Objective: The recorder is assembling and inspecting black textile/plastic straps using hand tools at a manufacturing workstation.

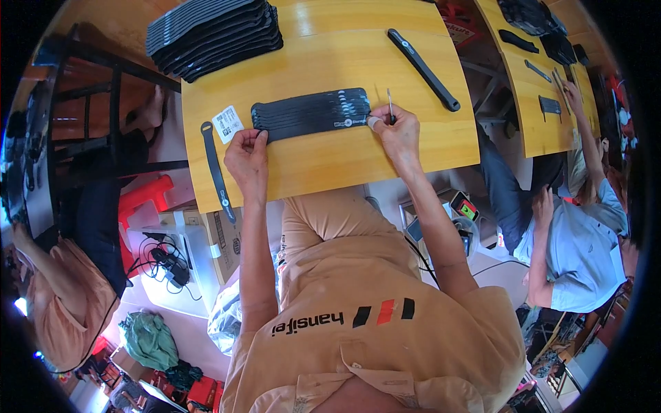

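Observation:
A fanned row of flat black straps (303, 115) lies across the yellow wooden table in front of me. My left hand (246, 162) pinches the row's near left corner between thumb and fingers. At its right end, the fingertips of my right hand (399, 138) are closed on the edge. A slim metal tool with a pointed tip (390, 98) sticks up from the right hand's fingers; its lower part is hidden. Beside my left hand are a white printed label (227, 124) and a single black strap (217, 168). Another single strap (423, 69) lies slanted at the far right.
A tall pile of black straps (213, 41) stands at the table's far left. A co-worker in a light blue shirt (578, 244) sits at the table on the right. Below left are a red stool (148, 196) and a plastic bin with cables (165, 265).

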The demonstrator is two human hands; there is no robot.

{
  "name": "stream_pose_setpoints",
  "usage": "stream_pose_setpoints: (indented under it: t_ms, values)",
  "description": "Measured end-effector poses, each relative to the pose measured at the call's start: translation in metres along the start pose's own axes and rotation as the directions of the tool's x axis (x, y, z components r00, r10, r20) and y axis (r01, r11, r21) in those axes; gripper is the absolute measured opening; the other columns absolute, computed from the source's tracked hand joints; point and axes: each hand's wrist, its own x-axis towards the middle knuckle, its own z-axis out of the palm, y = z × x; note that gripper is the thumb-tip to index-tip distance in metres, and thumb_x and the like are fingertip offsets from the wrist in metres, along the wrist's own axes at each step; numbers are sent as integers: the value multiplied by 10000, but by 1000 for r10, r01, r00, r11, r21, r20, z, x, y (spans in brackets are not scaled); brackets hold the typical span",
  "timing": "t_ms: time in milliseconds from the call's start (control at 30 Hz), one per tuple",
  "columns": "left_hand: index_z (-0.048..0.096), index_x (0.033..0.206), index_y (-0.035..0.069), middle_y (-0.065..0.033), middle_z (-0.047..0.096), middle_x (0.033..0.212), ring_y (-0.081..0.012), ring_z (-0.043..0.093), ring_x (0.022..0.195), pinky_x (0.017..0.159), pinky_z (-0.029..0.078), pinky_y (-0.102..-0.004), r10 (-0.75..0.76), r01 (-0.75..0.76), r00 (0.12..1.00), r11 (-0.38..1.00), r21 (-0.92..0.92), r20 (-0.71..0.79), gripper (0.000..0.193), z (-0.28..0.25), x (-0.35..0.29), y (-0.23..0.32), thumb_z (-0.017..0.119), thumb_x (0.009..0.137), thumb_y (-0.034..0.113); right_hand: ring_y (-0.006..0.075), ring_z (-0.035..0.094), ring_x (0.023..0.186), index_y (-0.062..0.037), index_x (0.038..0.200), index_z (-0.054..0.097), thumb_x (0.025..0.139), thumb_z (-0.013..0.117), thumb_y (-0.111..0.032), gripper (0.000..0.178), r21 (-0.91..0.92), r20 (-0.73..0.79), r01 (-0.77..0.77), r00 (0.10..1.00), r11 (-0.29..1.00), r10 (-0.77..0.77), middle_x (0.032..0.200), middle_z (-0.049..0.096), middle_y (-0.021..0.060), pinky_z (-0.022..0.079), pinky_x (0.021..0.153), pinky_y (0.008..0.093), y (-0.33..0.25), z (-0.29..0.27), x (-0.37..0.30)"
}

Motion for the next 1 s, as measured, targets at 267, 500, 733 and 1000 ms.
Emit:
stream_pose_setpoints:
  t_ms: [267,500,733,1000]
  values:
    - [588,770,-7,-47,563,618,-105,492,536,517,406,-248,105,-91,991,982,166,-77,128,3,-1,1,669,732,84,82,489,500,3,696,612,668,621,6,30,-88,-44,38,998,995,-42,540,539,27,411,488,233,-12,3,-5]
    - [555,776,16,-53,555,610,-137,507,539,540,414,-270,185,-156,978,956,248,-101,193,2,0,0,703,690,106,118,510,500,2,679,594,651,597,-1,28,-103,-54,72,996,992,-78,536,540,58,420,498,264,-8,3,-2]
    - [565,817,5,-79,575,618,-182,551,560,570,434,-305,141,-119,988,951,284,-59,220,-13,0,10,694,694,136,104,465,425,-13,680,578,692,589,-33,26,58,69,-5,998,998,1,529,517,45,346,390,258,0,-7,7]
    - [565,912,-3,-152,558,908,-339,573,833,701,455,-409,83,-1,994,661,750,-71,318,-83,-33,29,692,698,195,42,333,327,-17,862,575,787,586,-72,94,311,220,-215,964,926,149,569,510,21,228,296,201,-5,-58,-18]
